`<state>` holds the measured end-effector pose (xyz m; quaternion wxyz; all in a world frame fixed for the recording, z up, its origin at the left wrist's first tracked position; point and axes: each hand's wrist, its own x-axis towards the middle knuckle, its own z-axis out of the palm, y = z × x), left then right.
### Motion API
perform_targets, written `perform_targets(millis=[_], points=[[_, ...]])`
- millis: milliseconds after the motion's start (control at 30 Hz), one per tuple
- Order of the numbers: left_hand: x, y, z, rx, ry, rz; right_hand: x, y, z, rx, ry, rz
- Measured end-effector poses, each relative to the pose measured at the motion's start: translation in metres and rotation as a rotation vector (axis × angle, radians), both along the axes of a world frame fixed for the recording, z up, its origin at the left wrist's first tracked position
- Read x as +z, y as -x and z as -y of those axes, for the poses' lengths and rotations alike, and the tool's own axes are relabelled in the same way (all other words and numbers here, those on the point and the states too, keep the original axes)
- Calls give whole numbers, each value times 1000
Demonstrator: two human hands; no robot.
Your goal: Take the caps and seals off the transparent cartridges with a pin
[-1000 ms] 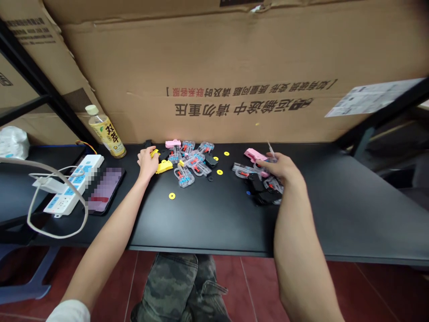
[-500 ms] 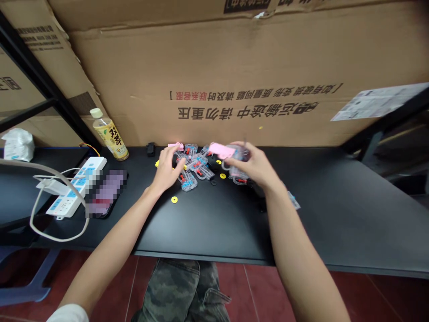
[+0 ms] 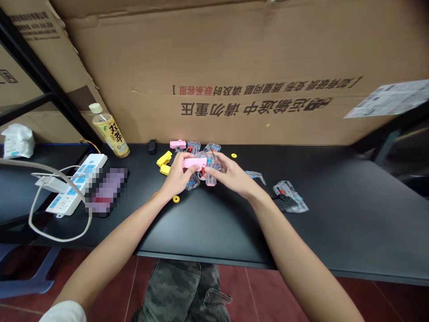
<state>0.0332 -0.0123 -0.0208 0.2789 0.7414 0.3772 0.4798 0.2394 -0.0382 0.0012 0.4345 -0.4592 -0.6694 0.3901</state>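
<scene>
My left hand [image 3: 179,174] is closed on the left part of a clear plastic toy gun, with a pink block-shaped part [image 3: 195,163] at its thumb. My right hand [image 3: 233,174] grips the same toy gun [image 3: 212,167] from the right; blue and red bits show through its body. Whether the pink part is joined to the gun I cannot tell. Under and behind my hands lie several more clear toy gun pieces [image 3: 193,183], partly hidden. Left of my left hand are two yellow parts [image 3: 164,158], and behind it another pink part [image 3: 178,144].
A clear toy gun [image 3: 291,197] and a small clear piece [image 3: 256,176] lie to the right. Yellow washers [image 3: 176,199] rest on the black table [image 3: 208,232]. At left are a phone [image 3: 107,192], a power strip [image 3: 75,185] and a drink bottle [image 3: 110,132]. Cardboard [image 3: 234,53] stands behind.
My right hand has moved left and down with the toy gun to meet my left hand. My left hand has shifted right and closed on it. The right-hand pieces are now uncovered.
</scene>
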Motion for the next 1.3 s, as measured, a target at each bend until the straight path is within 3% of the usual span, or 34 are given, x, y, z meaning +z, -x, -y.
perform_targets(millis=[167, 367, 567, 733, 967, 1067, 1167, 1233, 1300], points=[[2, -3, 3, -22, 76, 53, -1, 3, -2, -38, -32, -70], [7, -12, 11, -211, 340, 198, 0, 12, 1, -141, -66, -63], [6, -11, 9, -182, 305, 263, -2, 19, 2, -196, -52, -86], [11, -5, 4, -285, 419, 263, 0, 13, 0, -106, -33, -120], [18, 7, -3, -407, 397, 228, 14, -10, 3, 55, 149, -128], [16, 12, -8, -341, 478, 265, 15, -28, -4, -111, 201, -202], [13, 14, -11, -239, 549, 310, 5, -56, -17, -470, 133, -232], [11, 14, -11, -194, 553, 282, -6, -76, -26, -721, 97, -112], [9, 12, -12, -154, 516, 232, -18, -94, -32, -849, 126, 96]])
